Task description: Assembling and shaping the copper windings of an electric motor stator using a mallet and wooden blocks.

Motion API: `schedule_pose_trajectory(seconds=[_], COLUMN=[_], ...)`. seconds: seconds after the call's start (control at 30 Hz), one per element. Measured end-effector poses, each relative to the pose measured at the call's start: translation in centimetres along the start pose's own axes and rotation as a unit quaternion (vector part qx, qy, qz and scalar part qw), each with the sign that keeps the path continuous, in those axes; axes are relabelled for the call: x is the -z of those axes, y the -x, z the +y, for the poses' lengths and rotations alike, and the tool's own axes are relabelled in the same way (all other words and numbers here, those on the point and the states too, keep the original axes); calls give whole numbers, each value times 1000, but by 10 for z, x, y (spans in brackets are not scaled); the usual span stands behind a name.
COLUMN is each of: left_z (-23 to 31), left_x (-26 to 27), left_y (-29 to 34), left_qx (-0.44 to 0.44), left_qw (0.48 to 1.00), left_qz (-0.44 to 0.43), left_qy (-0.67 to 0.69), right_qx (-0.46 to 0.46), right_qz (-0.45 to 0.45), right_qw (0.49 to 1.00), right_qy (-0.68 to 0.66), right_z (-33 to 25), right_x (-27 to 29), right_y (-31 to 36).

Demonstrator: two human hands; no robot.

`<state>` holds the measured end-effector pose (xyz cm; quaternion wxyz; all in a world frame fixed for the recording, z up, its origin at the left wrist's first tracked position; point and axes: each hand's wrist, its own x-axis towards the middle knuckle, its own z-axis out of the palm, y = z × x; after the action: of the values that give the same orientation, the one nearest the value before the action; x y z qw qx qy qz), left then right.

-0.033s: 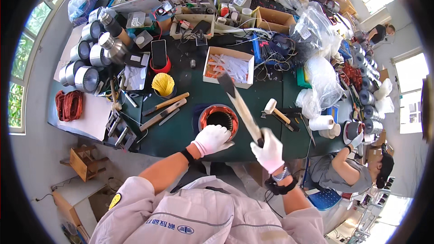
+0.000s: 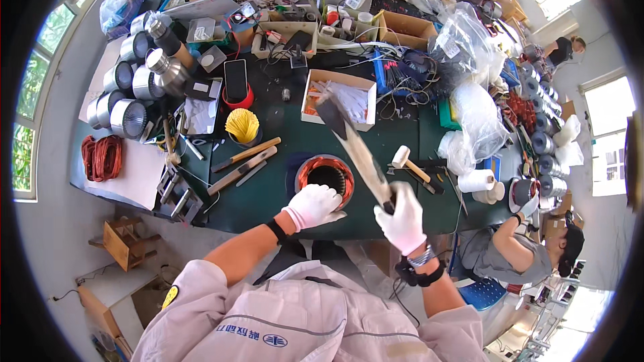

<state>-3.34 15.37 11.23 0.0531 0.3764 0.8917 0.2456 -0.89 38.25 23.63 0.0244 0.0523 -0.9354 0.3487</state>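
Observation:
A ring-shaped motor stator (image 2: 346, 175) with red-brown copper windings sits on the green table in front of me, its bore facing up. My gloved left hand (image 2: 313, 206) rests over its near rim with the fingers curled on it. In my gloved right hand (image 2: 402, 220) is a flat wooden beating stick (image 2: 360, 154), gripped at its dark lower end. The stick is raised and slants up to the left, and its dark, worn far end overlaps the box of strips in the view. It appears apart from the stator.
Left of the stator lie wooden-handled tools (image 2: 243, 169) and a pot of yellow strips (image 2: 243, 126). A white-headed mallet (image 2: 401, 156) lies to the right. Beyond stands a box of white strips (image 2: 367, 110). A co-worker (image 2: 513, 255) sits at the right.
The stick's far end has swung slightly left and looks blurred. My right hand has shifted a little to the right. My left hand stays on the stator.

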Motion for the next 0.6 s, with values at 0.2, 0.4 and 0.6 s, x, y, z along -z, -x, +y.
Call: schedule_pose_trajectory(seconds=[0.2, 0.4, 0.6], left_z=[18, -6, 0], left_x=[8, 0, 6], left_y=[15, 16, 10], left_qx=[25, -2, 55], left_qw=[997, 993, 987], left_qz=[61, 114, 131], left_qy=[33, 31, 74], right_qx=[56, -137, -77], right_qz=[45, -81, 160], right_qw=[997, 965, 984], right_qy=[31, 207, -23], right_z=[-35, 28, -7], right_x=[-9, -79, -75], right_y=[-5, 28, 33])
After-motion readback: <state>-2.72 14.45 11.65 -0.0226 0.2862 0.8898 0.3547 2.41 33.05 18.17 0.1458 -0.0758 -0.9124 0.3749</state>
